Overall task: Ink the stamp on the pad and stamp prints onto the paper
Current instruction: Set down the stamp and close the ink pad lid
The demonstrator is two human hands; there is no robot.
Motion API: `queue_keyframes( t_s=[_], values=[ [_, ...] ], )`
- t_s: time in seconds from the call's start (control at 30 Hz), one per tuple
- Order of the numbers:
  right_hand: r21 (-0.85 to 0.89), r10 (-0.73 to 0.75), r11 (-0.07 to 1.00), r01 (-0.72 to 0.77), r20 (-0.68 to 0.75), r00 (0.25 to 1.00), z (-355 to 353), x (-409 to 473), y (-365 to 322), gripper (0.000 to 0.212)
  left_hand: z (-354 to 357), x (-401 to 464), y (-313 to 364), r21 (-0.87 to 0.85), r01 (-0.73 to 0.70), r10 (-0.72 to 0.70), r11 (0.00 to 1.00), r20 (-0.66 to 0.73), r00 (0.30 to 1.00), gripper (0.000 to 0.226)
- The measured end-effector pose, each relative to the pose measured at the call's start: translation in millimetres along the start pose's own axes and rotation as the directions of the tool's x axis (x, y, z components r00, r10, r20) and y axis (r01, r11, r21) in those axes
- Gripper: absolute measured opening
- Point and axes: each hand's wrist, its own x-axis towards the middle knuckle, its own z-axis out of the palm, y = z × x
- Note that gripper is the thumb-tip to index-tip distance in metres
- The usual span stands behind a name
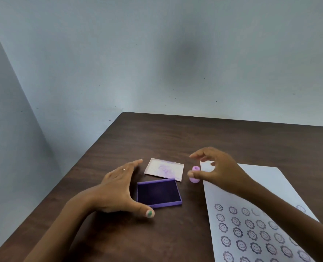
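Printed paper (251, 214), stamp (194, 174) just beside open right hand (216, 167)

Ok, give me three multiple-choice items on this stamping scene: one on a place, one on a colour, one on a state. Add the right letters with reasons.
1. Where does the lid lie?
A. just beyond the ink pad
B. on the paper
C. under the left hand

2. What colour is the stamp?
A. green
B. light purple
C. black

3. What state is the ink pad in?
A. closed
B. open, dark inked face showing
C. upside down

Answers:
1 A, the lid rests on the table at the pad's far edge.
2 B, it shows pale purple beside the right hand, near the paper.
3 B, the lid is off; the left hand is beside the pad.
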Motion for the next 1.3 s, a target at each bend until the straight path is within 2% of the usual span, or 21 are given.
queue_keyframes(
  t_s=[0.1, 0.17, 0.23, 0.37, 0.53, 0.83, 0.9, 1.07, 1.3],
  values=[
    [-0.010, -0.038, 0.999, 0.038, -0.028, 0.999, -6, 14, -9, 0.030, -1, 1, -3, 0.039, -0.034, 0.035, 0.999, -0.023, 0.999, 0.113],
    [-0.032, -0.055, 0.998, 0.056, 0.029, 0.998, -6, 28, -16, 0.022, -4, 2, -3, 0.027, -0.056, 0.057, 0.998, -0.018, 0.998, 0.094],
    [-0.091, -0.063, 0.993, 0.073, 0.115, 0.991, 1, 41, -22, 0.015, -6, 1, -5, 0.012, -0.061, 0.061, 0.998, -0.010, 0.998, 0.083],
    [-0.269, -0.007, 0.960, 0.078, 0.256, 0.967, 27, 60, -26, 0.015, -9, -1, -7, -0.005, -0.064, 0.064, 0.998, -0.016, 0.998, 0.074],
    [-0.352, -0.009, 0.931, 0.090, 0.227, 0.974, 42, 72, -31, 0.010, -10, 0, -5, -0.020, -0.068, 0.068, 0.997, -0.019, 0.998, 0.070],
    [-0.360, -0.060, 0.923, 0.135, 0.212, 0.975, 45, 71, -37, 0.008, -7, 1, -5, -0.041, -0.061, 0.057, 0.997, -0.078, 0.995, 0.076],
    [-0.345, -0.097, 0.925, 0.160, 0.193, 0.976, 44, 69, -38, 0.007, -6, 1, -6, -0.035, -0.036, 0.033, 0.999, -0.080, 0.996, 0.085],
    [-0.260, -0.180, 0.941, 0.215, 0.154, 0.972, 39, 64, -41, 0.006, -6, 2, -5, -0.020, 0.008, -0.009, 1.000, -0.046, 0.999, 0.130],
    [-0.205, -0.260, 0.934, 0.291, 0.165, 0.951, 29, 54, -46, 0.020, -5, 3, -5, -0.012, 0.029, -0.030, 0.999, -0.010, 1.000, 0.133]
  ],
)
